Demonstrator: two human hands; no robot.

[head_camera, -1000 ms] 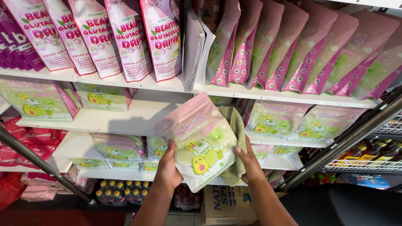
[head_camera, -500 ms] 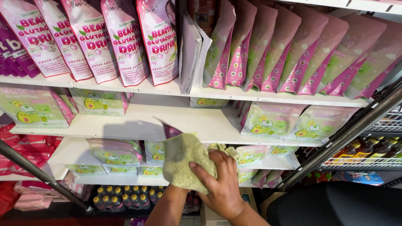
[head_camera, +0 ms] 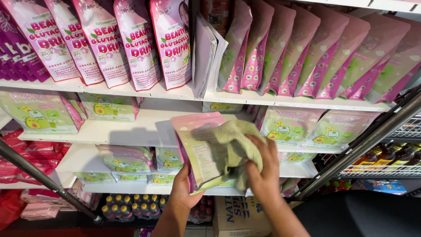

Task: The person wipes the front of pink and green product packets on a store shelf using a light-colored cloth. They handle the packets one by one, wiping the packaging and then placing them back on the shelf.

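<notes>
Before shelves [head_camera: 144,127] | left hand [head_camera: 184,191] holds pouch [head_camera: 197,149] | right hand [head_camera: 263,175] presses cloth [head_camera: 232,136]

A pouch [head_camera: 199,149], pink at the top and pale green below with small dark print, is seen at centre frame, partly covered by a pale olive-green cloth [head_camera: 234,136]. White shelves [head_camera: 131,127] are lined with pink-and-green pouches [head_camera: 307,57] at upper right and pink-and-white packs [head_camera: 136,44] with magenta lettering at upper left.
</notes>
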